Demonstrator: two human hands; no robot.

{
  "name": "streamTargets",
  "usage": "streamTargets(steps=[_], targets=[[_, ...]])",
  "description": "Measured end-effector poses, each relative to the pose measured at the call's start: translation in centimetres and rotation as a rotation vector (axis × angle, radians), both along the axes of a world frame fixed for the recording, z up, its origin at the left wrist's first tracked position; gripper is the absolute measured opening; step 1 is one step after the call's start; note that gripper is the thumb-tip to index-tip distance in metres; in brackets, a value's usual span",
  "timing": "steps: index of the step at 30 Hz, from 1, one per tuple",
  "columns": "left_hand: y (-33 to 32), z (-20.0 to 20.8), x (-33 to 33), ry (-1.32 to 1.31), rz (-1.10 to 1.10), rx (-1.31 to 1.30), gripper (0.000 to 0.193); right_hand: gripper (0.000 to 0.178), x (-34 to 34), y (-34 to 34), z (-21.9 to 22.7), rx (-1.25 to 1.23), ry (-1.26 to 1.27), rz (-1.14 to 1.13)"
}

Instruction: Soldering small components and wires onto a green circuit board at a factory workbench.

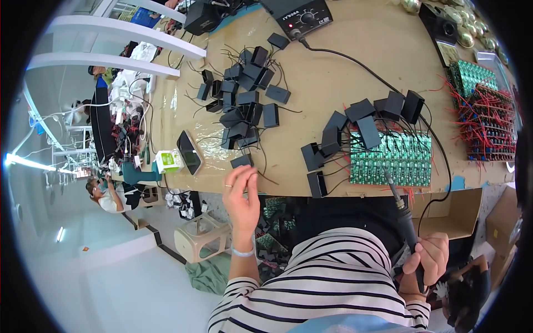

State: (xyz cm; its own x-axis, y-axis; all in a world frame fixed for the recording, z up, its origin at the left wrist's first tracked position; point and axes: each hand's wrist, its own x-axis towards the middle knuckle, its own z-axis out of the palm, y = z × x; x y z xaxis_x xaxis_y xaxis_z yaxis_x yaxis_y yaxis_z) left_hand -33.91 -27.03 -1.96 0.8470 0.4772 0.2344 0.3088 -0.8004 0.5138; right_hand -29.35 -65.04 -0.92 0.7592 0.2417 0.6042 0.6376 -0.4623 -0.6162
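In my right hand [431, 260] I hold a soldering iron [408, 225] by its dark handle, fingers wrapped round it. Its tip points at the near part of a green circuit-board panel [361, 176] at the table's front edge. Several black boxes with wires [367, 132] crowd the panel's far and left sides, their leads reaching over it. My left hand [242, 197] is at the table edge, fingers bent together at the near side of a small black box [241, 160]. The fingertips overlap that box; their exact grip is partly hidden.
A pile of wired black boxes [244, 100] lies at mid-left, with a phone [190, 152] nearby. The soldering station [302, 19] stands at the back, its cord [366, 62] running right. Stacked boards with red wires [488, 122] sit far right. A cardboard box [463, 213] stands below the edge.
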Motion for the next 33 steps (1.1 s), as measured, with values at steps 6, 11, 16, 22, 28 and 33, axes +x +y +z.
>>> streamTargets(steps=[6,11,16,22,28,33], targets=[[1.0,-1.4,1.5,0.032,-0.162,0.158,0.018,0.016,0.4,0.8,1.2,-0.034,0.027,0.025],[3.1,-2.4,1.1,-0.029,-0.373,0.296,0.017,0.017,0.3,0.4,0.9,-0.023,0.002,-0.020],[2.7,-2.9,1.9,-0.205,-0.212,0.088,0.018,0.015,0.7,0.3,0.5,0.020,-0.047,-0.012],[-2.1,0.6,7.5,-0.313,-0.316,-0.233,0.034,0.015,0.7,0.3,0.4,0.014,-0.038,0.007],[-5.0,2.2,9.9,-0.236,-0.385,-0.022,0.035,0.015,0.7,0.2,-0.2,0.034,-0.032,0.013],[-4.6,2.4,9.3,-0.360,-0.207,-0.331,0.032,0.014,1.1,0.3,-0.3,0.047,-0.018,0.061]])
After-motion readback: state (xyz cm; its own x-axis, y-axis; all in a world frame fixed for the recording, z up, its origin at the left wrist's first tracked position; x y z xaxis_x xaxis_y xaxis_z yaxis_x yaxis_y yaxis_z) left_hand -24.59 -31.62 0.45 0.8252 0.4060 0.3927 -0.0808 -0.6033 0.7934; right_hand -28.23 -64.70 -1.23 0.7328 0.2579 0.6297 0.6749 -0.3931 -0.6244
